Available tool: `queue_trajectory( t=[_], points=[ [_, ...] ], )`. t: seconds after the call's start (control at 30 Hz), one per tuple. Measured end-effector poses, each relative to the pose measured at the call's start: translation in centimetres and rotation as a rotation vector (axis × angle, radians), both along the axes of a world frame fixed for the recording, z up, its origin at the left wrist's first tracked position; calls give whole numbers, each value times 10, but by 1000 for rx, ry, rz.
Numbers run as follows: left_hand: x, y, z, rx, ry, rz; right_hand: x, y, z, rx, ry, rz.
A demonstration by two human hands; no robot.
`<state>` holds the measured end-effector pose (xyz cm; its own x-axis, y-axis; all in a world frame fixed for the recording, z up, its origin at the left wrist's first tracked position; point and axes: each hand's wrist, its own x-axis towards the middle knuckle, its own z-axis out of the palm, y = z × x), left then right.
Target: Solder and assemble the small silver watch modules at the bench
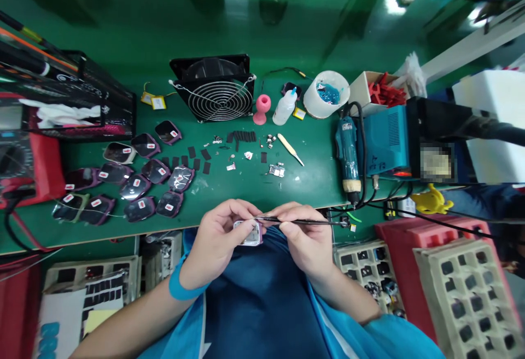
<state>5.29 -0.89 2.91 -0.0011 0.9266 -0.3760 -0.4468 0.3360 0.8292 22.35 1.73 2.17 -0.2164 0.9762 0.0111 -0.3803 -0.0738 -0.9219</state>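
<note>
Just beyond the bench's front edge, my left hand holds a small purple-rimmed watch case with its inside facing up. My left thumb lies over the case's left part. My right hand is closed around dark tweezers, whose tips reach the upper edge of the case beside my left fingers. What lies between the tips is too small to tell. On the bench ahead are a small circuit part, black pads and a yellow-handled tool.
Several watch faces lie at the left. A fan, pink holder, bottle and white tub stand behind. An electric screwdriver is at the right, with trays below.
</note>
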Motion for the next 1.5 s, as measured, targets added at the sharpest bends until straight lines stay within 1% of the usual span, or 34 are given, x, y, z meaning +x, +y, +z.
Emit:
queue_trajectory(
  t=[0.07, 0.13, 0.23, 0.33, 0.43, 0.53, 0.67, 0.83, 0.93, 1.0, 1.07, 1.2, 1.27, 1.33, 1.43, 1.5],
  points=[
    [0, 2, 2, -36, -80, -13, 2, 1, 1, 10, -26, 18],
    [1, 3, 4, -53, -111, -16, 5, 3, 3, 32, -65, 33],
    [1, 4, 3, -56, -114, -6, 7, 4, 5, 75, -98, 50],
    [2, 4, 1, -55, -82, 10, 9, 4, 6, 85, -109, 58],
    [0, 2, -1, -55, 9, 17, 10, 4, 6, 92, -117, 53],
    [-3, 1, -1, -37, 134, 23, 9, 5, 8, 132, -140, 30],
    [-6, 0, 2, -18, 261, 20, 7, 7, 9, 188, -198, 28],
    [-6, 2, 7, 7, 378, 25, 8, 8, 9, 199, -202, 25],
    [-4, 2, 10, 47, 441, 16, 7, 7, 10, 177, -184, 30],
    [-4, 2, 10, 90, 492, 15, 6, 7, 9, 131, -146, 31],
    [-4, 0, 9, 137, 559, 16, 4, 6, 8, 41, -80, 24],
    [-6, -3, 7, 206, 675, -4, 0, 6, 4, -200, 28, 25],
    [-6, -2, 8, 216, 695, -10, -1, 7, 2, -254, 45, 31],
    [-7, -1, 8, 200, 668, -10, -1, 7, 1, -230, 58, 19],
    [-7, 1, 9, 126, 547, -15, -1, 8, 1, -143, 84, -3],
    [-7, 1, 8, 89, 468, -19, 0, 8, 1, -112, 96, -1]
  ],
)
